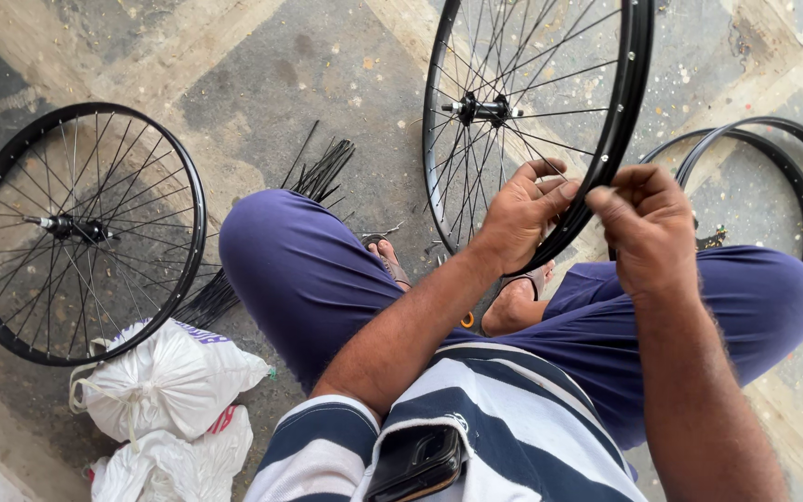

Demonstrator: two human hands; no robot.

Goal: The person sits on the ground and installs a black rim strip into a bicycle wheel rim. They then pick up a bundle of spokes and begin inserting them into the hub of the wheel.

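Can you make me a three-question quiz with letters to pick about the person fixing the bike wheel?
1. Where is the finished spoked wheel?
A. flat on the floor at the left
B. on the lap
C. hanging up

2. What colour are the bags beside it?
A. black
B. white
C. green

3. How is the wheel at the hands?
A. lying flat
B. standing upright
C. in pieces

Answers: 1 A, it lies on the concrete floor. 2 B, both are white. 3 B, the left hand grips its rim while the right hand pinches something too small to see.
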